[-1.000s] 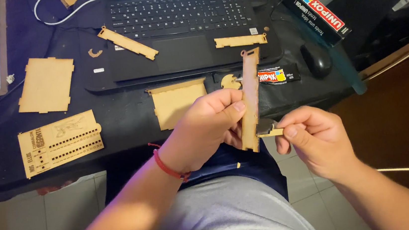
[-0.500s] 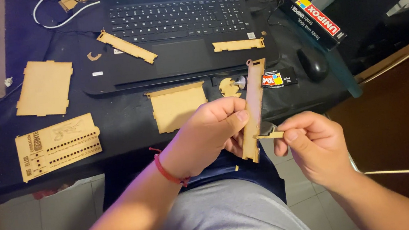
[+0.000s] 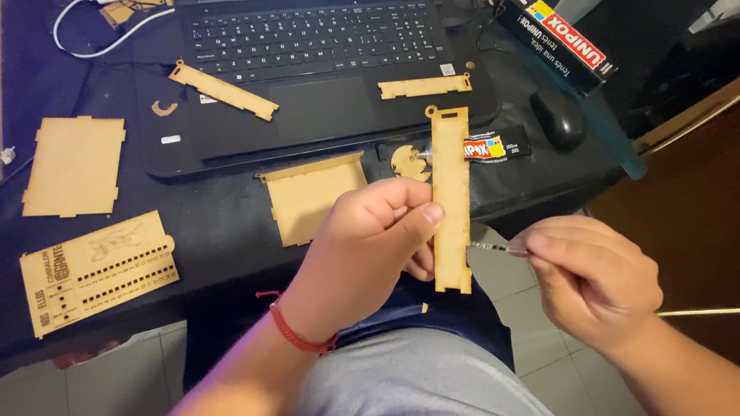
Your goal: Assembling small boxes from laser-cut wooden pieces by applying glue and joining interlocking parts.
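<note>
A long laser-cut wooden strip is held upright over the lap, in front of the tabletop edge. The grip of the left hand is closed on the strip, with the thumb pressed on its face. The grip of the right hand is closed on a thin metal tool, whose tip is just beside the strip's right edge. It seems that the edge is being worked or glued. A steady strip and an exact placing of the tip are probably needed next. A glue tube is lying on the tabletop behind.
</note>
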